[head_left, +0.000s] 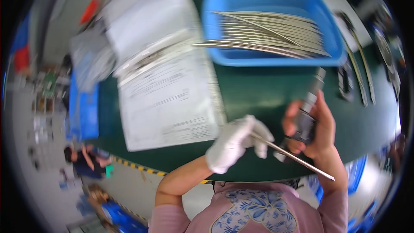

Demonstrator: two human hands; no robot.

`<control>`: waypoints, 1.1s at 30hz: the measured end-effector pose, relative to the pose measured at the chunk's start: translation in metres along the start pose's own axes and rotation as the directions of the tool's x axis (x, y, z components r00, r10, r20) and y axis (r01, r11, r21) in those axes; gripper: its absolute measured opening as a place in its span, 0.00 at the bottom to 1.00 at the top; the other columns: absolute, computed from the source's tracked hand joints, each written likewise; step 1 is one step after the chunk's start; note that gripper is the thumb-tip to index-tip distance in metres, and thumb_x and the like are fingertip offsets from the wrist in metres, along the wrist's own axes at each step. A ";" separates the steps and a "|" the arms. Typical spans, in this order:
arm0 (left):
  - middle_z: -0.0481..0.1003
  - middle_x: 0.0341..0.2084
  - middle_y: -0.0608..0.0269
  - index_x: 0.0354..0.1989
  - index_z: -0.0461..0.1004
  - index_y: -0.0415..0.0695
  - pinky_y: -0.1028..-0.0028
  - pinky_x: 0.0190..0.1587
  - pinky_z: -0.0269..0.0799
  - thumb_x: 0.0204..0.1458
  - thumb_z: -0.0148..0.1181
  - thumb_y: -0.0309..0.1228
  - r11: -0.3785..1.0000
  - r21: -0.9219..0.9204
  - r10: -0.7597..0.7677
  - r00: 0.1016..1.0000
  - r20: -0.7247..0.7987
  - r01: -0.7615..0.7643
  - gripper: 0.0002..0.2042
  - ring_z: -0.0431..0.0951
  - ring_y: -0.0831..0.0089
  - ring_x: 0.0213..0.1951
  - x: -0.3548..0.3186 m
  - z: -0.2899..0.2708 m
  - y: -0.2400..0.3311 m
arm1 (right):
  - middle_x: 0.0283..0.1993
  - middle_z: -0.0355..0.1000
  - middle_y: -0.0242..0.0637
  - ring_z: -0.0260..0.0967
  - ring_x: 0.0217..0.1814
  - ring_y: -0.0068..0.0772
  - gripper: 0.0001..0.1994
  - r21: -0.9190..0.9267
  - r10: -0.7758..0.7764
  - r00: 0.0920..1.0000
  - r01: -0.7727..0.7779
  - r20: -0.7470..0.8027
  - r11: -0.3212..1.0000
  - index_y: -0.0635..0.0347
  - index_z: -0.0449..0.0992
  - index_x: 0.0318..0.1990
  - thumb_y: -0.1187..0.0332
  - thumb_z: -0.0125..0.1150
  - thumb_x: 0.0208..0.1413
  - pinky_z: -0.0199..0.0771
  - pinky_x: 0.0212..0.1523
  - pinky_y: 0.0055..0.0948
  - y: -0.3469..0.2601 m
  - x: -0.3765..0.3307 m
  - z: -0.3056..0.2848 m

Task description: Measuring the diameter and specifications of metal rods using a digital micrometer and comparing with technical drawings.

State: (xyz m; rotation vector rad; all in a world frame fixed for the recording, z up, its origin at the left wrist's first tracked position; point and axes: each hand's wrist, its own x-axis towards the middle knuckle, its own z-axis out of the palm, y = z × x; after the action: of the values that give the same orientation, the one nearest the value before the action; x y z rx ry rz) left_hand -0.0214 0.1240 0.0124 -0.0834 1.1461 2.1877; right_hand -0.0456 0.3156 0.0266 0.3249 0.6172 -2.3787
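My left hand (233, 142), in a white glove, pinches one end of a thin metal rod (304, 162). The rod slants down to the right, its free end passing in front of my right wrist. Bare and closed, my right hand (324, 131) grips a caliper (306, 125) with a dark body and a silver beam pointing up and away. The rod and the caliper's lower jaws lie close together; whether they touch, I cannot tell. Beyond both hands, a blue plastic tray (276, 62) holds several similar metal rods (267, 32), some lying across the others.
An open binder with printed sheets (168, 99) covers the left of the green table (258, 86). Two long thin metal pieces (360, 71) and a small dark object (345, 81) lie at the right. A blue bin (83, 108) stands past the left edge. People (86, 164) sit beyond.
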 end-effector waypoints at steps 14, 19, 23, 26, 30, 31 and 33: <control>0.69 0.15 0.61 0.27 0.69 0.38 0.79 0.25 0.67 0.54 0.37 0.49 0.990 -0.115 0.095 0.991 0.090 -0.085 0.24 0.70 0.75 0.18 0.004 0.003 -0.020 | 0.14 0.58 0.38 0.46 0.02 0.27 0.27 -0.193 -0.206 0.940 0.157 -0.270 0.969 0.61 0.62 0.28 0.43 0.28 0.54 0.47 0.00 0.23 0.011 -0.003 0.016; 0.70 0.17 0.60 0.26 0.69 0.38 0.78 0.26 0.68 0.54 0.38 0.49 0.989 -0.124 0.096 0.991 0.091 -0.084 0.24 0.71 0.73 0.19 0.009 0.004 -0.022 | 0.13 0.57 0.38 0.46 0.01 0.27 0.27 -0.205 -0.252 0.919 0.195 -0.303 0.959 0.61 0.61 0.26 0.43 0.31 0.54 0.47 -0.01 0.21 0.010 -0.002 0.017; 0.71 0.18 0.59 0.26 0.70 0.38 0.78 0.26 0.68 0.54 0.38 0.48 0.990 -0.100 0.108 0.991 0.080 -0.100 0.24 0.71 0.73 0.19 0.005 0.005 -0.020 | 0.12 0.57 0.38 0.46 0.01 0.27 0.27 -0.215 -0.267 0.913 0.206 -0.310 0.955 0.61 0.61 0.26 0.42 0.33 0.53 0.47 -0.01 0.21 0.013 -0.001 0.020; 0.71 0.18 0.59 0.27 0.70 0.38 0.78 0.25 0.68 0.54 0.37 0.49 0.993 -0.086 0.088 0.990 0.112 -0.078 0.24 0.71 0.73 0.19 0.010 0.002 -0.021 | 0.12 0.56 0.37 0.47 0.02 0.28 0.27 -0.212 -0.277 0.906 0.217 -0.321 0.953 0.61 0.61 0.25 0.42 0.33 0.53 0.48 -0.01 0.21 0.013 -0.001 0.018; 0.70 0.17 0.61 0.27 0.71 0.38 0.79 0.25 0.67 0.54 0.36 0.51 0.998 -0.031 0.062 0.983 0.175 -0.057 0.26 0.70 0.74 0.19 0.014 0.001 -0.023 | 0.12 0.56 0.37 0.48 0.02 0.28 0.28 -0.223 -0.274 0.916 0.213 -0.294 0.951 0.61 0.60 0.25 0.41 0.33 0.52 0.50 -0.01 0.22 0.013 0.001 0.015; 0.70 0.17 0.62 0.26 0.71 0.38 0.80 0.24 0.66 0.54 0.35 0.52 0.998 -0.032 0.067 0.982 0.179 -0.063 0.27 0.69 0.76 0.19 0.015 0.002 -0.024 | 0.12 0.56 0.37 0.48 0.02 0.28 0.28 -0.220 -0.272 0.919 0.214 -0.284 0.952 0.61 0.60 0.25 0.41 0.33 0.52 0.50 0.00 0.22 0.013 0.001 0.014; 0.70 0.17 0.63 0.26 0.71 0.38 0.80 0.24 0.66 0.54 0.36 0.51 0.996 -0.063 0.077 0.978 0.196 -0.066 0.27 0.69 0.77 0.19 0.018 0.003 -0.027 | 0.12 0.56 0.37 0.49 0.02 0.28 0.28 -0.203 -0.259 0.930 0.209 -0.262 0.956 0.61 0.60 0.25 0.41 0.33 0.52 0.50 0.00 0.23 0.010 0.001 0.007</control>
State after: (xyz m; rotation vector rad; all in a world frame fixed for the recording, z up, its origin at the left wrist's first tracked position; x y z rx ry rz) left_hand -0.0191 0.1461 -0.0111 0.1514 0.9893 2.2345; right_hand -0.0408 0.3045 0.0286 0.5524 1.0434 -2.5022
